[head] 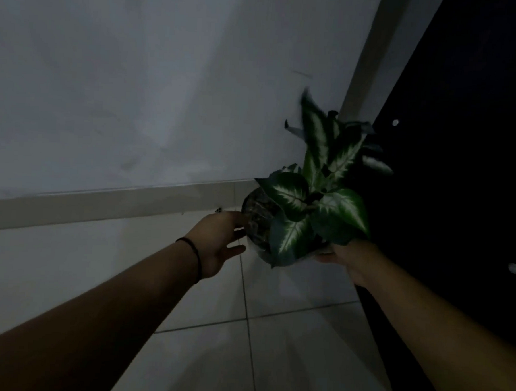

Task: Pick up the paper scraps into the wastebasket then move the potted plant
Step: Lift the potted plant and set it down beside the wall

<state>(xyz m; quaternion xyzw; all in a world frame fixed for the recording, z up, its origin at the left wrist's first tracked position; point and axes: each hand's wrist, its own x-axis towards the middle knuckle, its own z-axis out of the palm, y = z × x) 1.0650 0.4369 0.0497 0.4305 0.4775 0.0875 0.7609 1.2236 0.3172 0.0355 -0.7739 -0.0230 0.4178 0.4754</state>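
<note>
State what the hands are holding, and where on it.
The potted plant, by its pot: left hand against the pot's left side, right hand under its lower right, partly hidden by leaves.

- A dim room corner indoors, likely a home.
- Pale tiled floor (274, 344) with grout lines, a light baseboard (102, 203) along a plain white wall (137, 86).
- A leafy potted plant (310, 197) beside a dark panel (460, 145).
</note>
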